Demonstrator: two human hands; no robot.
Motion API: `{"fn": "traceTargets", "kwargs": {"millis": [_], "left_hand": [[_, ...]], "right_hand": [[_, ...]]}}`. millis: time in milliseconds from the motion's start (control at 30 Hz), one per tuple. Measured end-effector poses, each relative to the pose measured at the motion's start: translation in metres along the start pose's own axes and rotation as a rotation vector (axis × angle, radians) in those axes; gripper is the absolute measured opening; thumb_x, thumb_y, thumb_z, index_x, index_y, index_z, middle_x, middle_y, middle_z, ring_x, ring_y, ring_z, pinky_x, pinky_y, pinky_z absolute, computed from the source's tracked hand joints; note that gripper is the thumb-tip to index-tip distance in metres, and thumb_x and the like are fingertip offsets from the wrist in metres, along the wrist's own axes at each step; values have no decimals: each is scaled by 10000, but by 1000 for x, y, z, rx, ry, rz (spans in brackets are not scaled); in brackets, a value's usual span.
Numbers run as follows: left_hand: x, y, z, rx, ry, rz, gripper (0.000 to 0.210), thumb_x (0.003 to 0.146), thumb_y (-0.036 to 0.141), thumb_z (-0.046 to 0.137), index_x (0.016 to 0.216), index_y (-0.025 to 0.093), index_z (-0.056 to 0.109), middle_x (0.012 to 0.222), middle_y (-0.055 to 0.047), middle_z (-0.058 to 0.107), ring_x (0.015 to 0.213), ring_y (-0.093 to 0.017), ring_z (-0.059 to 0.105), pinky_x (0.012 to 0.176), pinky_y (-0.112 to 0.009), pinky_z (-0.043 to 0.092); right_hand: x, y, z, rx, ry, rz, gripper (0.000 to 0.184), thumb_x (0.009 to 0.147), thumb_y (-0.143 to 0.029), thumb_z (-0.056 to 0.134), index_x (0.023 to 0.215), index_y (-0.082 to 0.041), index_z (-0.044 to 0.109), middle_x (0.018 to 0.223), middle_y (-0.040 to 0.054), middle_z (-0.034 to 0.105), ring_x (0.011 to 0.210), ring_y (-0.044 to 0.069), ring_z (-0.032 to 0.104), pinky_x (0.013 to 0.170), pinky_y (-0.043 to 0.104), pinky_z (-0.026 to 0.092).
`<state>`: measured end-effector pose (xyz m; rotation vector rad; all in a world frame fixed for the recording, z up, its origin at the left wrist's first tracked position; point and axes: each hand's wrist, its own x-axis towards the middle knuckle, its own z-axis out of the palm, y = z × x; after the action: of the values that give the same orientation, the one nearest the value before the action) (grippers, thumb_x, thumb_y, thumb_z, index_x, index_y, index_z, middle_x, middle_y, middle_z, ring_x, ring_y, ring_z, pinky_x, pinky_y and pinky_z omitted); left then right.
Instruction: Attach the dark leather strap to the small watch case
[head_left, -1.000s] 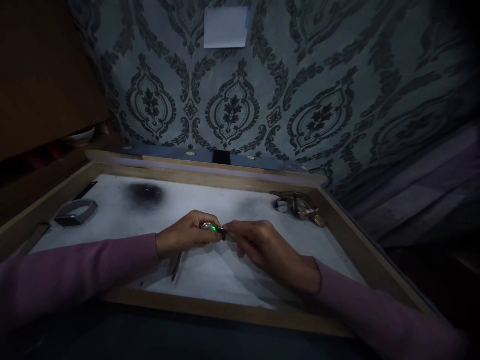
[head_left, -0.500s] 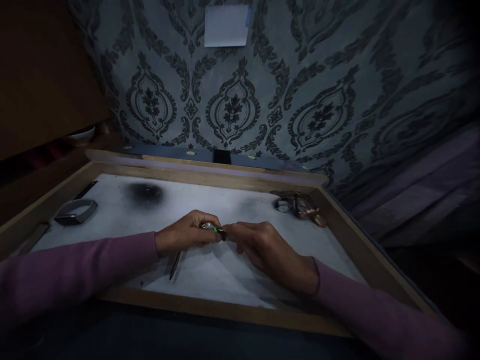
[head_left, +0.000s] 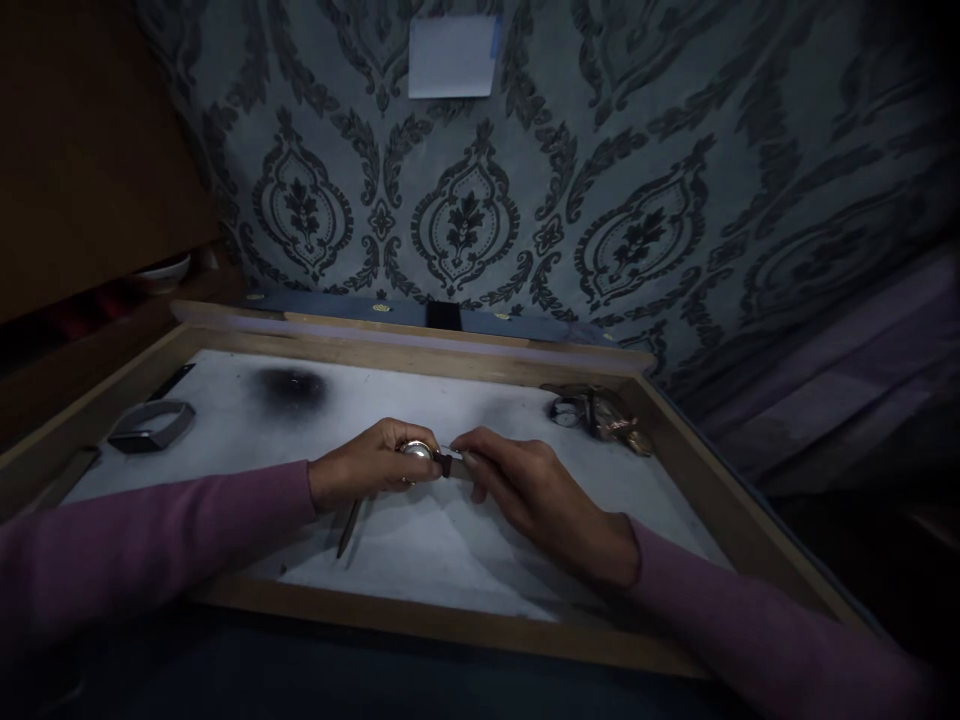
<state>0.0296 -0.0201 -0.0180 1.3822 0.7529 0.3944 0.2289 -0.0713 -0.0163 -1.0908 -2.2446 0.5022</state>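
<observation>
My left hand (head_left: 375, 460) is closed around a wristwatch (head_left: 417, 452) with a round, gold-rimmed case, its thumb along the lower edge. A short dark piece of the watch's strap (head_left: 445, 465) points right from the case. Below my left hand hangs a narrow strap end (head_left: 348, 528). My right hand (head_left: 517, 480) is closed in a pinch beside the short strap piece. A thin, slender item (head_left: 450, 449) shows at its fingertips, too small and dim to name. Both hands are over the white base (head_left: 390, 390) of a shallow wooden tray (head_left: 360, 352).
A grey band-like watch (head_left: 154, 426) lies at the tray's left side. Several watches (head_left: 592, 412), some gold-coloured, are heaped at the back right. A dark smudge (head_left: 289, 388) marks the white base. Behind the tray rises a patterned wall (head_left: 465, 220); the tray's wooden sides stand raised all round.
The watch has turned slightly, so more of its round case shows and a green glint is gone. My right fingertips have opened out a little, and the thin item now shows there.
</observation>
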Motion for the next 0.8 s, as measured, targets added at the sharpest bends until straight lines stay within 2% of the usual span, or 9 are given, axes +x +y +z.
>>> {"fn": "traceTargets", "kwargs": {"millis": [300,467,633,800], "left_hand": [[1,0,-1,27,36,-22,171,711,307,639,711,151,568,562,67,407,503,-71,314,469,-207,216],[1,1,-1,16,33,-22,181,708,310,647,699,151,560,559,71,395,500,-65,303,475,-204,221],[2,0,-1,3,20,-26,191,706,313,649,695,148,554,546,71,382,488,-61,291,458,-206,201],[2,-1,-1,-8,3,-11,212,715,327,659,693,146,552,544,75,366,480,-55,277,447,-201,194]], "right_hand": [[0,2,-3,-124,27,-41,169,964,-180,404,993,-156,569,645,10,617,522,108,558,521,207,393],[-2,9,0,-241,1,-121,220,950,-131,361,1034,-150,564,771,59,670,588,125,594,537,223,409],[-1,10,1,-193,-57,-91,211,963,-143,374,1004,-155,581,780,52,671,619,123,615,568,226,425],[1,9,1,-143,-56,-76,193,966,-156,396,995,-148,586,769,49,668,599,128,618,559,229,422]]}}
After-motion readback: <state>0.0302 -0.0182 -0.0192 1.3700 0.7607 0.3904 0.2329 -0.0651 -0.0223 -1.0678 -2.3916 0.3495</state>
